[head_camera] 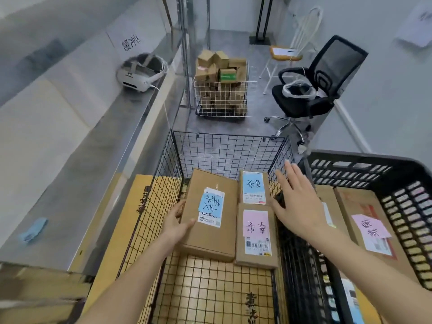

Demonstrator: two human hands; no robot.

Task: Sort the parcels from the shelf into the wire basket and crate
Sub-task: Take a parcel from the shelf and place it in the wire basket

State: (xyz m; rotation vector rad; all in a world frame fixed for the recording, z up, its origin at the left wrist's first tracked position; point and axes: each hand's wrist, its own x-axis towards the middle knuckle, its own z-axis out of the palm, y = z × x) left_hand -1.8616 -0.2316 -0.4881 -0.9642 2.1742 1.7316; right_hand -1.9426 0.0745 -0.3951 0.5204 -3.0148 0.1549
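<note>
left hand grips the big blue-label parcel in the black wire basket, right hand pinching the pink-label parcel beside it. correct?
Not quite. The head view shows the right hand open with fingers spread, hovering above the wire basket, gripping nothing. The left hand does grip the blue-label parcel; the pink-label parcel lies beside it.

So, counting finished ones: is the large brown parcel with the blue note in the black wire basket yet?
In: the parcel sits inside basket.

Parcels in the black wire basket [168, 174] and the black crate [350, 170]

The left hand [178, 222] grips the near-left edge of a long brown parcel [211, 213] with a blue note, tilted in the basket. Just right of it, under the spread right hand [295, 202], lie a blue-noted parcel [253, 187] and a pink-noted parcel [256, 235]. Right of that hand, the crate holds a pink-noted parcel [367, 220].
</note>
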